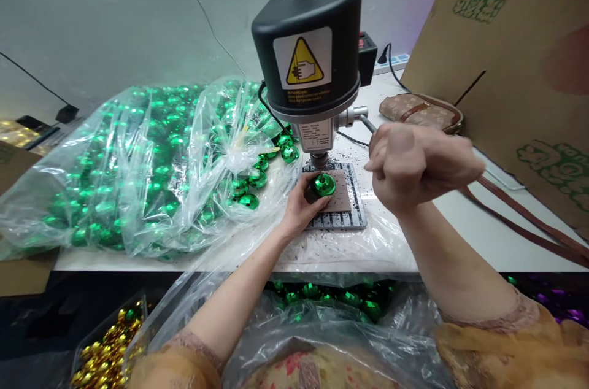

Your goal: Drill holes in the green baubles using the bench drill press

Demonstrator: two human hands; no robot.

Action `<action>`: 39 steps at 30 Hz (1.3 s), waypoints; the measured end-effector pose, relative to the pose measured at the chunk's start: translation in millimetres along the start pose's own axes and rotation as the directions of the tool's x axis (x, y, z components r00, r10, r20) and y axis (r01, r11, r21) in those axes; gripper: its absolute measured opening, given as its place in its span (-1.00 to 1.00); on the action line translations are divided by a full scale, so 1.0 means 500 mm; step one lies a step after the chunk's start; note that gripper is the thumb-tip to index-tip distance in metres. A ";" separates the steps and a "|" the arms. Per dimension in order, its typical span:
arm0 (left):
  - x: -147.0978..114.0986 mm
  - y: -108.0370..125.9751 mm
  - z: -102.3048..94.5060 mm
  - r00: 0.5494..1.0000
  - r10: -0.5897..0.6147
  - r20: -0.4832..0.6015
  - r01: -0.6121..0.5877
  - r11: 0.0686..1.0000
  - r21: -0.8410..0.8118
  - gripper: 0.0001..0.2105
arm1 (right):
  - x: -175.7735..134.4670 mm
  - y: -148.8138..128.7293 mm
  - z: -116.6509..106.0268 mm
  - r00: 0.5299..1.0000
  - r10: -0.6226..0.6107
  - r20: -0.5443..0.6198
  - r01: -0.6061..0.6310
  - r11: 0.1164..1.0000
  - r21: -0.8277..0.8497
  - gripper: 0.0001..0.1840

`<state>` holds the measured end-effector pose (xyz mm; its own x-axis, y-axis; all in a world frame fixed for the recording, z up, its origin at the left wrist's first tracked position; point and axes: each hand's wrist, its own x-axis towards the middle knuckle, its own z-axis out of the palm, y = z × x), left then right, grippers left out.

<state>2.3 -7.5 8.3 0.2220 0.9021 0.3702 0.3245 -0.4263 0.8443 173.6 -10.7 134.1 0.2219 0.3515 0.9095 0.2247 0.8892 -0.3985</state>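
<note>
My left hand [300, 208] curls its thumb and fingers around a shiny green faceted ball [324, 184], a mirror-ball ornament with a round opening on top. The ball rests on a brownish board [343, 197] over the slotted metal base [360, 217] of a small drill press [317, 5]. Just above the ball is the press's chuck [319, 160]; whether a bit touches the ball is hard to see. To the right of the press, my right hand [407, 168] is closed in a fist on the end of the feed lever [367, 123], its grip hidden by the fingers.
A large clear plastic bag [151, 174] of green balls lies left of the press, with loose green balls [248, 200] at its mouth. Gold balls [108, 346] fill a container below. At right are a patterned handbag [414, 111] and a cardboard box [515, 70]. Dark shavings litter the base.
</note>
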 end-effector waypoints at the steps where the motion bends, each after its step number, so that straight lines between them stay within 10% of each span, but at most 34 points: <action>1: 0.001 0.000 0.002 1.000 -0.007 -0.015 0.007 1.000 0.011 -0.52 | 0.012 -0.007 0.001 1.000 0.005 0.001 -0.005 1.000 0.002 -0.51; 6: -0.026 0.035 -0.005 0.990 0.060 -0.124 -0.031 0.975 0.222 -0.60 | 0.101 -0.038 0.025 0.996 0.015 -0.090 -0.012 0.999 0.032 -0.44; 9: -0.089 0.093 -0.042 0.990 0.117 0.081 -0.137 0.938 0.317 -0.63 | 0.133 -0.045 0.040 0.987 0.024 -0.158 -0.014 0.998 0.066 -0.44; 14: -0.184 0.167 -0.120 0.696 0.011 0.718 -0.338 0.888 0.313 -0.58 | 0.130 -0.047 0.043 0.987 0.047 -0.156 -0.034 0.996 0.084 -0.50; 16: -0.164 0.157 -0.140 0.772 -0.001 0.636 -0.268 0.906 0.327 -0.66 | 0.126 -0.047 0.044 0.985 0.050 -0.168 -0.035 0.995 0.095 -0.52; 19: -0.059 0.103 -0.147 0.983 -0.039 0.178 -0.039 0.908 0.417 -0.77 | 0.127 -0.046 0.048 0.980 0.021 -0.198 0.005 0.992 0.129 -0.53; 23: 0.124 0.007 -0.123 0.958 -0.189 -0.215 0.278 0.794 0.540 -0.72 | 0.129 -0.046 0.053 0.978 0.045 -0.204 -0.014 0.988 0.152 -0.53; 30: 0.235 -0.083 -0.095 0.943 -0.307 -0.126 0.330 0.821 0.465 -0.81 | 0.125 -0.050 0.045 0.980 0.079 -0.180 -0.059 0.991 0.117 -0.53; 35: 0.171 -0.063 -0.106 0.974 -0.188 -0.128 0.187 0.982 -0.017 -0.72 | 0.126 -0.053 0.048 0.978 0.087 -0.191 -0.066 0.991 0.114 -0.51; 39: 0.091 -0.033 -0.095 0.974 -0.217 -0.066 0.187 0.934 -0.306 -0.63 | 0.129 -0.052 0.054 0.972 0.032 -0.232 0.007 0.986 0.165 -0.50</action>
<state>-36.4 44.0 29.6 0.0852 0.9755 0.2030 0.0634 -0.2086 0.9759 156.7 -3.3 206.5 0.4429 0.3022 0.8441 0.0670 0.9277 -0.3673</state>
